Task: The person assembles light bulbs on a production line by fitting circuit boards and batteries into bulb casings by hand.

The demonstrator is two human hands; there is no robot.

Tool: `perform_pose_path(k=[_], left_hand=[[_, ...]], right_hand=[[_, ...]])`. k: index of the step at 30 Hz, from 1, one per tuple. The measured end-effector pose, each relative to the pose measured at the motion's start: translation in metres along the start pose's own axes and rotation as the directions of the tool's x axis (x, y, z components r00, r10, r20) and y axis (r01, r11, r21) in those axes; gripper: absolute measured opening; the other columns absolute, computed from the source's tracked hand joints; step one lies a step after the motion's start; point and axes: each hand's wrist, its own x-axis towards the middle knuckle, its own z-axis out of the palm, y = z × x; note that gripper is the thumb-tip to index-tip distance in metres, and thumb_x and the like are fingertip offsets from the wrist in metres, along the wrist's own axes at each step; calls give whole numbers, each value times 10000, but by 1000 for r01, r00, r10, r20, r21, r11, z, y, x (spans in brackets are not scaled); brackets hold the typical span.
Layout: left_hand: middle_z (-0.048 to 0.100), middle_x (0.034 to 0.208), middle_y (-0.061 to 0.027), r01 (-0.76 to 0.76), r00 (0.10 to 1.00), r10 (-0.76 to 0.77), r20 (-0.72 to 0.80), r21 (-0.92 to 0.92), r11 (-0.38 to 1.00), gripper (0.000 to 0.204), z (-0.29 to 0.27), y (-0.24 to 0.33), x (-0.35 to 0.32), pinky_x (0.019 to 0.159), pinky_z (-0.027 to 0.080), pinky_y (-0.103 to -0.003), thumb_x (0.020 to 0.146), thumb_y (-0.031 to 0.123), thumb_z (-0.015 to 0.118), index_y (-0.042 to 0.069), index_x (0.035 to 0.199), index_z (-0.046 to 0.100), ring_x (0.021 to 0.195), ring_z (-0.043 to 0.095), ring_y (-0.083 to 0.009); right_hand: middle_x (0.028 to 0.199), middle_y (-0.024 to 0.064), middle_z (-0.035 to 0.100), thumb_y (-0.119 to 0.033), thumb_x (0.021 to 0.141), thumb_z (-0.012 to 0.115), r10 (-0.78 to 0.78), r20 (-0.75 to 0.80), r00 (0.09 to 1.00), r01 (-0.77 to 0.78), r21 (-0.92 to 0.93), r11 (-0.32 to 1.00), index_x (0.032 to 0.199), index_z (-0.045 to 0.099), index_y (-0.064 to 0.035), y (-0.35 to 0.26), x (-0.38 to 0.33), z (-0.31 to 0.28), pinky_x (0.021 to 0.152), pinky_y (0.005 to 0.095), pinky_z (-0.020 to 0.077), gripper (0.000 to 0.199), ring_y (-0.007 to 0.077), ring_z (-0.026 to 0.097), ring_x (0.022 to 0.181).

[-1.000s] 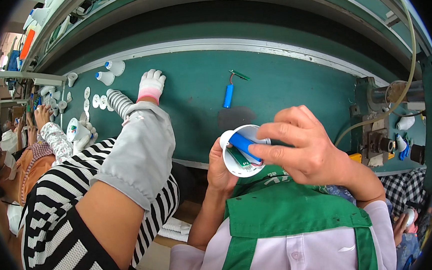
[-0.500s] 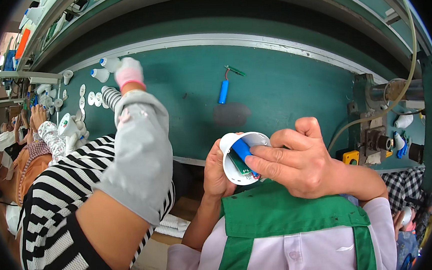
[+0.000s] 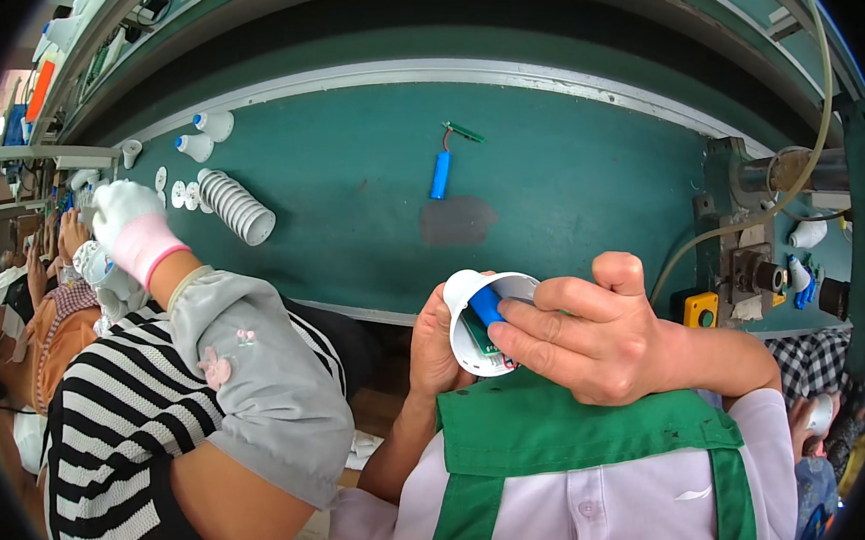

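The left hand [image 3: 436, 342] grips a white cup-shaped housing [image 3: 468, 313] just in front of the green belt [image 3: 567, 180]; the right hand [image 3: 587, 334] pinches a blue cylindrical cell [image 3: 486, 304] into it beside a small circuit board [image 3: 477, 335]. Seating looks underway; next it needs a firm, straight push

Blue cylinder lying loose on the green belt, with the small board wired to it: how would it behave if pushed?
The blue cylinder is round and lies on its side, so it would probably roll. The thin wire to the small green board looks floppy; the board would likely drag behind and limit rolling.
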Motion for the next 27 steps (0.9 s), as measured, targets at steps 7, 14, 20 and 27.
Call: perform_pose_path(k=[7,14,20,27], left_hand=[[530,1170,-161,89,991,-98,-89,-106,990,445,0,2,-11,878,474,-343,877,347,522,-16,1128,465,1006,562,-207],[516,1183,-161,87,995,-89,-47,-57,995,453,8,10,-19,876,474,-334,866,354,537,3,1130,428,1012,558,-208],[523,1159,-154,75,996,-79,-44,-72,995,462,2,4,-19,887,466,-340,848,379,548,14,1102,426,1005,555,-202],[540,1107,-142,8,1000,-8,-6,31,999,450,3,1,-13,877,475,-342,845,379,547,14,1083,436,991,556,-195]], right_hand=[[809,71,657,-131,573,597,-27,11,1000,27,6,1000,848,654,-22,0,-7,1,608,326,204,301,127,547,652],[763,77,613,-88,600,625,19,-8,1000,-17,123,992,811,622,12,-2,-6,0,604,320,267,233,139,528,663],[814,58,656,-126,561,591,57,0,998,-56,134,989,807,660,-25,-3,-8,7,629,328,224,274,118,516,648],[831,61,654,-91,585,590,111,20,994,-113,147,983,823,656,-22,-3,-6,6,642,340,229,256,136,523,665]])
